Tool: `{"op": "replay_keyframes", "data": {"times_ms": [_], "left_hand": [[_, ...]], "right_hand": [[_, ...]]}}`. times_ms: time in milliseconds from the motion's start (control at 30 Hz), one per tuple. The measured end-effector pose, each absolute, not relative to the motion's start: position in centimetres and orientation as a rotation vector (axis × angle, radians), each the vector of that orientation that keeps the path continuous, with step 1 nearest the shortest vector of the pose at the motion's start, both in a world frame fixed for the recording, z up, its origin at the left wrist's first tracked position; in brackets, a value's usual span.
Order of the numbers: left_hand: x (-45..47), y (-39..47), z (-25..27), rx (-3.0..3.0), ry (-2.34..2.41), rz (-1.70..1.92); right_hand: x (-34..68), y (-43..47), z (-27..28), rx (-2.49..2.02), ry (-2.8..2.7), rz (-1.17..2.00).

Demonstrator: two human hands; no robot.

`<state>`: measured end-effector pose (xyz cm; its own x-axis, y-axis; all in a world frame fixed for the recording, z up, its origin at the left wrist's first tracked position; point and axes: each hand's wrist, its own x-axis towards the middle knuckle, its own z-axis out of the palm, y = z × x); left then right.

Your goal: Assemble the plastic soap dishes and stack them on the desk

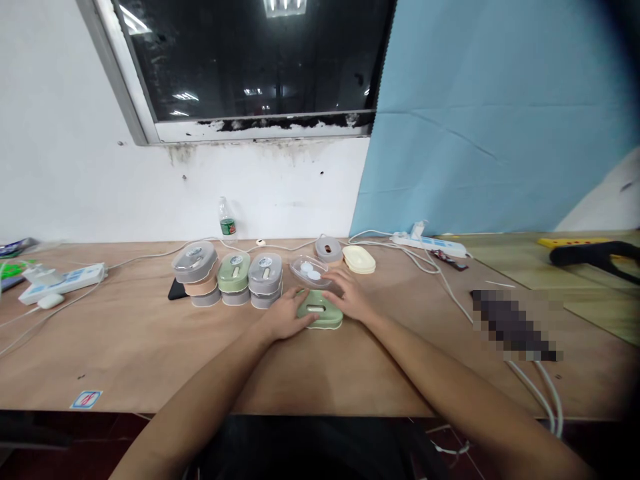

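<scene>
The wooden table (125, 347) bears three stacks of boxes (234, 281) at left and, near its middle, a green box (325, 317) touched by the left hand (286, 317) and right hand (351, 298); whether they grasp or merely press it, I cannot tell. Print is too small to read on the far bottle's green label (228, 227), the near-left blue-edged sticker (87, 399) and the round lid labels (266, 262).

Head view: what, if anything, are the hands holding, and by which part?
The left hand is on the front green box at its left end, the right hand at its far right corner; whether they grip it cannot be told.
</scene>
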<state>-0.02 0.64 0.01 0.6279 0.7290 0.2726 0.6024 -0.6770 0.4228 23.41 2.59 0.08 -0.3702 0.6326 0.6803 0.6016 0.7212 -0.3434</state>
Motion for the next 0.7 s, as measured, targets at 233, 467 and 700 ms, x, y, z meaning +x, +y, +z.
{"op": "replay_keyframes", "data": {"times_ms": [233, 467, 700], "left_hand": [[0.0, 0.8, -0.5, 2.59, 1.106, 0.534], [0.0, 0.9, -0.5, 2.581, 1.105, 0.555], [-0.1, 0.8, -0.6, 2.629, 1.046, 0.592]], "right_hand": [[25.3, 5.1, -1.7, -1.182, -1.865, 0.003], [26.4, 6.5, -3.7, -1.242, -1.923, 0.124], [25.8, 6.0, -3.2, -1.113, -1.996, 0.177]]}}
